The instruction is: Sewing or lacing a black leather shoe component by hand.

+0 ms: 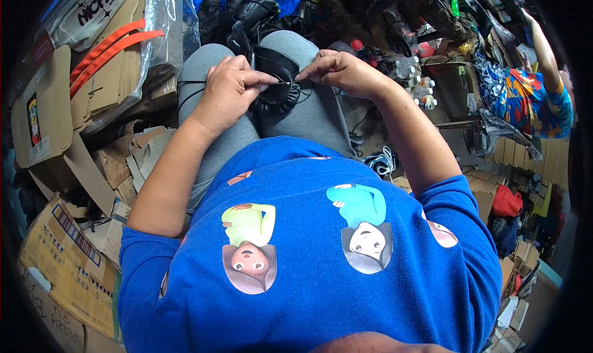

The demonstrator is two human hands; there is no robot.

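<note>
A black shoe with a ridged sole edge rests on my lap, between my grey-clad thighs. Over it my left hand is closed in a pinch, thumb and forefinger pointing right. Facing it from the other side, my right hand pinches too, its fingertips close to the left ones. A short, thin pale thing shows between the two sets of fingertips, too small to name. Dark cord lies across my left thigh.
Flattened cardboard boxes and two orange strips stand at the left. More black shoes lie beyond my knees. Several clear bottles are at the right, with a person in a colourful shirt farther off.
</note>
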